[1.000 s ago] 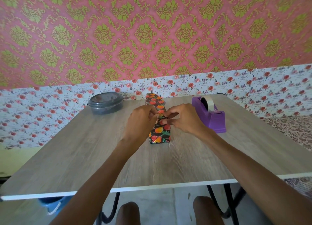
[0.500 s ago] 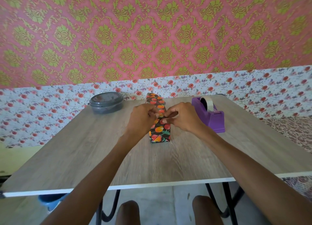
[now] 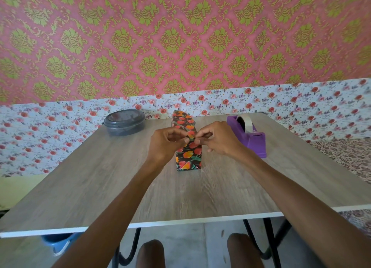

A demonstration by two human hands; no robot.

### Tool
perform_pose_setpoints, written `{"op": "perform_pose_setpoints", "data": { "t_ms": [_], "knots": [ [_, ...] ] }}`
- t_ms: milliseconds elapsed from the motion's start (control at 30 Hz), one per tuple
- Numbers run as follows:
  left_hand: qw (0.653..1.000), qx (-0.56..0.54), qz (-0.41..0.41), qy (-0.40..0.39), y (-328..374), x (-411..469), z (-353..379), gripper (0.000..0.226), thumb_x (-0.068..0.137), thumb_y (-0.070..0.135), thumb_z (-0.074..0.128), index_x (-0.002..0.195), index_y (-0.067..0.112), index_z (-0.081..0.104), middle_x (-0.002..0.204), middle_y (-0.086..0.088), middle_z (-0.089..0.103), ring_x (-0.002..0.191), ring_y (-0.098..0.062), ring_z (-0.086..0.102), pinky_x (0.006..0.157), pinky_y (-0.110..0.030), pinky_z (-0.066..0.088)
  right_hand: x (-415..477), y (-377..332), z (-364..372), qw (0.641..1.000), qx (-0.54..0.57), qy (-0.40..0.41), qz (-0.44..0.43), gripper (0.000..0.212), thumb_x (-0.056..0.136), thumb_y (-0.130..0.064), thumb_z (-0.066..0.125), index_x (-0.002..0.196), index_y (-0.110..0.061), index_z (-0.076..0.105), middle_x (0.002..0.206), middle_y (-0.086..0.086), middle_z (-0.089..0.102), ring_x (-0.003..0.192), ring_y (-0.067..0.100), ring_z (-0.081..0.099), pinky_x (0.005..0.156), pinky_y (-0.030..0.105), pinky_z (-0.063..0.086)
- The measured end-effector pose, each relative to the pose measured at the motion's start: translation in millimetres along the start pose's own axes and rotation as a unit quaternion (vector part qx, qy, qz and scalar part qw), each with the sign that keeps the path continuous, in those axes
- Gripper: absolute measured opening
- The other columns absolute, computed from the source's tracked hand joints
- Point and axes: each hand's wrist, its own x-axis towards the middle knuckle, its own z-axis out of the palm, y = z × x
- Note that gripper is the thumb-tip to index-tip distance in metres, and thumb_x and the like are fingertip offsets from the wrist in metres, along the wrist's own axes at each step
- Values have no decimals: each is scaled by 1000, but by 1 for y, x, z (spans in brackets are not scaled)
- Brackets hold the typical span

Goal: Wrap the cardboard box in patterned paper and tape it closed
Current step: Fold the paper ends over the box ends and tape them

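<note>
Pinching with both hands at once: left hand (image 3: 166, 145) and right hand (image 3: 218, 139) meeting fingertip to fingertip, fingers curled, gripping a small fold of glossy black paper printed with red and orange flowers (image 3: 185, 123) at the top near edge of the narrow oblong box (image 3: 187, 160). Hiding, behind the fingertips, the exact spot being gripped. Lying lengthwise away from the camera at the middle of the pale wood-grain tabletop with a white edge (image 3: 90, 187), the box fully covered, near end face displaying a folded triangular flap low down. Showing, just beside the right hand and apart from the box, a purple plastic tape dispenser (image 3: 256, 145) carrying a roll of pale tape (image 3: 245, 121). Showing, at the far left of the tabletop, a round grey plastic container with a lid (image 3: 124, 123), well apart from both hands. Backing the scene: pink wallpaper with green damask motifs (image 3: 180, 36) above a white floral band (image 3: 40, 137)
</note>
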Motion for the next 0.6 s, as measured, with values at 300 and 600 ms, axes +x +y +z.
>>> {"op": "perform_pose_setpoints", "data": {
  "t_ms": [300,600],
  "knots": [
    [999,32,23,23,2,6,-7,28,78,15,81,102,19,68,89,3,76,80,-11,73,76,-34,61,-2,-7,0,999,-38,11,-2,4,82,-23,80,83,-20,79,76,-7,75,44,8,65,51,5,42],
    [953,279,111,40,-5,7,-4,15,81,26,79,81,12,74,76,3,67,65,-7,59,56,-16,42,-4,-7,19,986,-145,77,-30,13,88,-15,71,76,-15,73,76,-7,74,76,13,68,75,36,52]
  ]
}}
